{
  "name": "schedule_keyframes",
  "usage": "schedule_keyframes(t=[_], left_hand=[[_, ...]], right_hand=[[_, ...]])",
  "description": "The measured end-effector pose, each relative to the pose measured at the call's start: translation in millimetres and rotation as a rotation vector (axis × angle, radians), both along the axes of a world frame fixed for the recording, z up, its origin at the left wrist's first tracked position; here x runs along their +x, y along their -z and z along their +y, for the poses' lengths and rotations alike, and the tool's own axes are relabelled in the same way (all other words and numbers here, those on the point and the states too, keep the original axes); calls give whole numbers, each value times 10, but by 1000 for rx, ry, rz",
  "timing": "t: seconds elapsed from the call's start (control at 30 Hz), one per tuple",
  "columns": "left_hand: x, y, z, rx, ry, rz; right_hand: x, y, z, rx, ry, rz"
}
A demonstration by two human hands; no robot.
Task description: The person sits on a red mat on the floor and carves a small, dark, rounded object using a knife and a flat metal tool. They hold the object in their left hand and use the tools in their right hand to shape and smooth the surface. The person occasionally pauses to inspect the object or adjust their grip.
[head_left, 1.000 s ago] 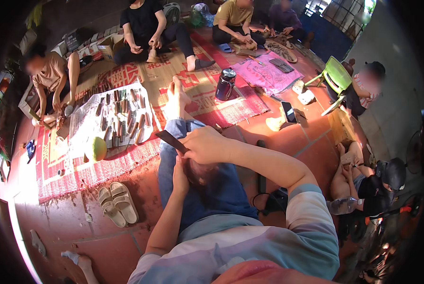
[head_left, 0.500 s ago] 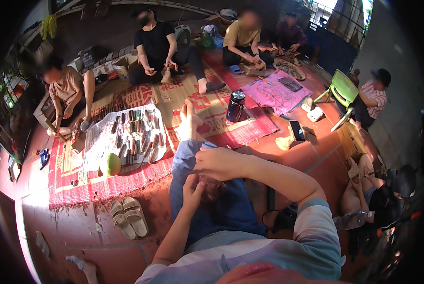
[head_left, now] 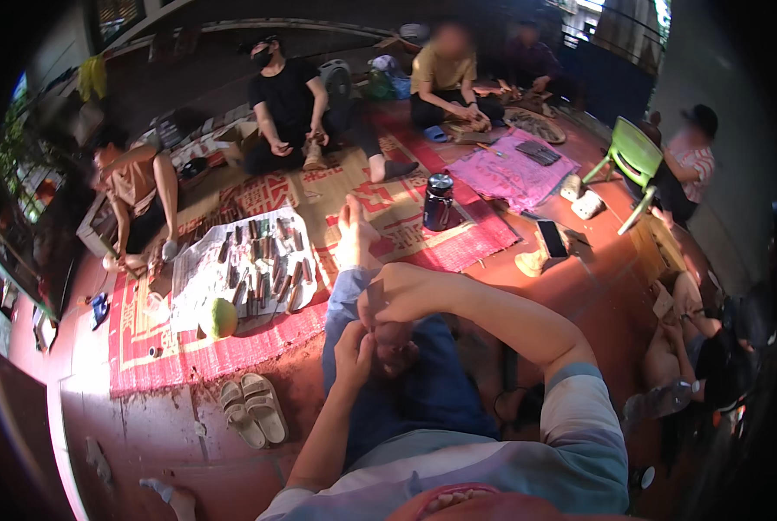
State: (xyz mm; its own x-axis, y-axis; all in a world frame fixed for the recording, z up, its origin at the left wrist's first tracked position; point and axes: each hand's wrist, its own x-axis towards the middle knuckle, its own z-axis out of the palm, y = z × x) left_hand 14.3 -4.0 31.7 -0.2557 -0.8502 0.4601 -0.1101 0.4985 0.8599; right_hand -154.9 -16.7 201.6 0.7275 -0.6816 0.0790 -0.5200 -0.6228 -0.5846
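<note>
Saw first a broad floor of reddish square tiles (head_left: 553, 300), sunlit in patches. Saw over part of it a wide woven mat in straw yellow and red (head_left: 406, 239). Made out seated co-workers all around: toward the far side, a person in a black top (head_left: 289, 100) and a person in a mustard-yellow top (head_left: 443, 82); at the left, a person in a peach-coloured top (head_left: 145, 187); at the right, a person in a striped shirt (head_left: 694, 161). Found blue denim trousers (head_left: 419, 395) stretched out beneath both hands. Noted a bright green plastic chair (head_left: 637, 149) just beside the striped shirt, a white sheet (head_left: 193, 273) spread on the mat, and a bright pink cloth (head_left: 510, 165) farther right. Found beige two-strap sandals (head_left: 254, 410) on the tiles.

Saw the right hand (head_left: 397, 291) above the lap, fingers closed on something slim, and the left hand (head_left: 354, 354) nearer the body, fingers curled. Noted a dark cylindrical flask (head_left: 438, 204) on the mat. Found a dark reddish-brown rounded lump (head_left: 395, 352) over the trousers, against the left hand; could not tell whether gripped. Saw a round pale-green fruit (head_left: 219, 319) by the sheet, then a black-screened phone (head_left: 552, 239). Made out, smallest, a thin flat brown strip (head_left: 373, 300) in the right hand, partly hidden.
</note>
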Motion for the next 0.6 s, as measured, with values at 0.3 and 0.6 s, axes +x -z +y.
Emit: schedule_keyframes(t=[0.3, 0.6], left_hand=[[-62, -79, 24, -20, -69, -79], [-7, -34, -31, -8, -24, -70]], right_hand=[[1, 84, 48, 196, 199, -117], [56, 66, 38, 257, 230, -131]])
